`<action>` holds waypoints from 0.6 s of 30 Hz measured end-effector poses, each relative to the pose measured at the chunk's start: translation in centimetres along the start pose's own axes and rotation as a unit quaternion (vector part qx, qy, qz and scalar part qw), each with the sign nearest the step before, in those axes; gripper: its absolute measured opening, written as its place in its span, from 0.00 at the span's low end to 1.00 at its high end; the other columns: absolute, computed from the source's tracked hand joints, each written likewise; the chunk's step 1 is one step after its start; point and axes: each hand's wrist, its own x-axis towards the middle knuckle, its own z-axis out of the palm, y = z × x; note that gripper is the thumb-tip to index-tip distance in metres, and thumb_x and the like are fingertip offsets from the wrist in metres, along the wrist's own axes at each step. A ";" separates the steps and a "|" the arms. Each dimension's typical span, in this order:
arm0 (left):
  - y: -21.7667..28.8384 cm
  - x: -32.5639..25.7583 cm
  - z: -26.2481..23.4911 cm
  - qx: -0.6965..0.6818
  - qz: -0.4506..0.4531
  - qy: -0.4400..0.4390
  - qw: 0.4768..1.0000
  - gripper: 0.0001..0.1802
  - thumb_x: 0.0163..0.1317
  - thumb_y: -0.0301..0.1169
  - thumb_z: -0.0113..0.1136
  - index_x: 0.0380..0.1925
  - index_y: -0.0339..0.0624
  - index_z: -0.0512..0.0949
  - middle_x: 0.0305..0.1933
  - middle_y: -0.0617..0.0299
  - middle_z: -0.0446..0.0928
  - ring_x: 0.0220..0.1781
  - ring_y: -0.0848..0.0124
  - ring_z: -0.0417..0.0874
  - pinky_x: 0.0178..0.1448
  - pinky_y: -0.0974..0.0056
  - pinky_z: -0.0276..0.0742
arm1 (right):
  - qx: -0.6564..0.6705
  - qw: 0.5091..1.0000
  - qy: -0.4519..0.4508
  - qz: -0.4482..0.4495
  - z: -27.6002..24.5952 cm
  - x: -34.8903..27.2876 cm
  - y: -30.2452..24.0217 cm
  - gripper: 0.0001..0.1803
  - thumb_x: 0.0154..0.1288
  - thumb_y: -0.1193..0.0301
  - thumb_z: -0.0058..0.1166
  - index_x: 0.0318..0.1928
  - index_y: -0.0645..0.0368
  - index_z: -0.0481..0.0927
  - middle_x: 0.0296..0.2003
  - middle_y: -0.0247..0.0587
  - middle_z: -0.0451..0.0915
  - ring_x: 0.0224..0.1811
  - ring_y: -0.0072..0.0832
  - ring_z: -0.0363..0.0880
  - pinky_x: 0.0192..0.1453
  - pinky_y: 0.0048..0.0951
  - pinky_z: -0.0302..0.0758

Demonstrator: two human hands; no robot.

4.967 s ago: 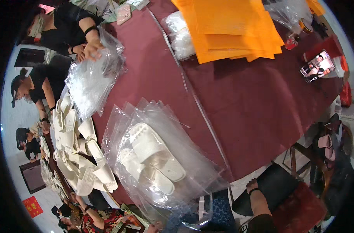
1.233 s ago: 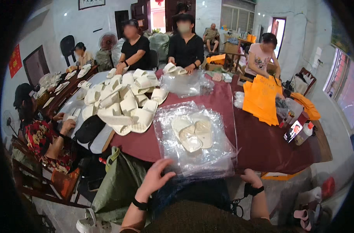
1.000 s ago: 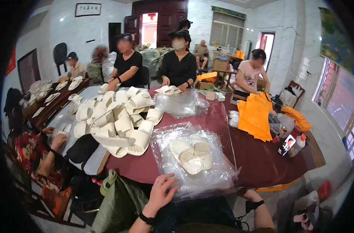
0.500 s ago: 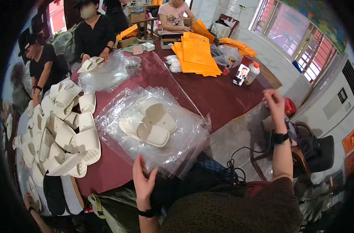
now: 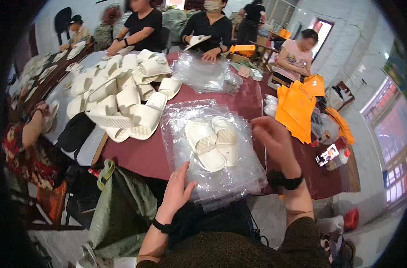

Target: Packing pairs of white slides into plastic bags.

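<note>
Near clear plastic bags (image 5: 212,185), right hand (image 5: 275,143), earlier well apart

Past the far edge of my worktop (image 5: 136,156) I see a fan (image 5: 110,14); off the right edge, a pale wall (image 5: 357,51) meets a bright barred window (image 5: 388,129); grey floor (image 5: 268,214) shows below.

Black wristbands (image 5: 163,226) accompany a dark brown top (image 5: 230,250) (speckled, short-sleeved).
</note>
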 end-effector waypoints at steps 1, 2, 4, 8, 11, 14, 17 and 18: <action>0.7 0.0 0.3 0.012 -0.011 0.009 1.000 0.35 0.64 0.33 0.62 0.68 0.34 0.61 0.62 0.40 0.72 0.58 0.46 0.77 0.62 0.52 0.72 | -0.097 0.994 -0.034 -0.042 0.9 0.0 2.8 0.18 0.63 0.65 0.65 0.49 0.62 0.80 0.37 0.37 0.80 0.35 0.24 0.78 0.41 0.23 0.74; 1.3 0.2 0.8 -0.052 -0.079 0.027 0.995 0.33 0.66 0.34 0.60 0.68 0.34 0.61 0.59 0.42 0.74 0.53 0.51 0.80 0.56 0.55 0.75 | -0.137 0.988 -0.062 -0.040 2.0 -1.0 4.9 0.23 0.60 0.61 0.67 0.50 0.62 0.80 0.42 0.43 0.80 0.41 0.31 0.79 0.45 0.30 0.76; 1.6 0.6 2.2 -0.105 -0.147 0.049 0.982 0.32 0.68 0.36 0.58 0.68 0.34 0.61 0.55 0.45 0.77 0.47 0.55 0.83 0.51 0.59 0.78 | -0.165 0.979 -0.095 -0.065 3.8 -3.4 8.8 0.25 0.58 0.59 0.69 0.50 0.61 0.80 0.44 0.46 0.79 0.46 0.38 0.79 0.49 0.38 0.76; 1.6 2.2 4.6 -0.391 -0.280 0.043 0.876 0.42 0.71 0.43 0.58 0.74 0.38 0.48 0.53 0.46 0.77 0.45 0.66 0.83 0.46 0.64 0.79 | -0.259 0.960 -0.071 -0.075 7.0 -7.5 11.5 0.22 0.59 0.60 0.67 0.50 0.60 0.80 0.47 0.48 0.78 0.50 0.41 0.79 0.52 0.40 0.76; 0.5 2.6 6.4 -0.342 -0.277 -0.014 0.898 0.48 0.67 0.37 0.63 0.73 0.28 0.42 0.51 0.48 0.78 0.43 0.67 0.83 0.45 0.65 0.80 | -0.228 0.971 -0.073 -0.019 8.2 -8.3 13.6 0.12 0.63 0.68 0.61 0.45 0.59 0.81 0.50 0.46 0.79 0.50 0.36 0.80 0.51 0.38 0.77; 1.6 1.9 6.8 -0.427 -0.309 -0.012 0.850 0.42 0.64 0.30 0.65 0.69 0.22 0.52 0.46 0.51 0.79 0.42 0.68 0.83 0.43 0.66 0.81 | 0.064 0.988 -0.035 0.136 8.8 -8.9 14.3 0.07 0.65 0.73 0.56 0.42 0.59 0.81 0.47 0.42 0.81 0.49 0.28 0.79 0.49 0.32 0.76; 2.2 1.5 5.6 -0.563 -0.335 0.001 0.756 0.23 0.67 0.33 0.62 0.55 0.27 0.70 0.42 0.56 0.79 0.39 0.70 0.81 0.44 0.68 0.80 | 0.217 0.973 -0.035 0.072 8.9 -9.1 14.0 0.10 0.68 0.77 0.48 0.46 0.61 0.79 0.45 0.39 0.82 0.48 0.24 0.78 0.54 0.24 0.73; 1.6 0.2 4.9 -0.602 -0.349 0.012 0.718 0.19 0.69 0.35 0.60 0.50 0.30 0.74 0.41 0.57 0.78 0.39 0.70 0.81 0.44 0.70 0.80 | 0.318 0.946 -0.029 0.048 9.5 -9.5 12.3 0.10 0.68 0.78 0.48 0.47 0.62 0.78 0.45 0.38 0.81 0.48 0.24 0.78 0.56 0.24 0.72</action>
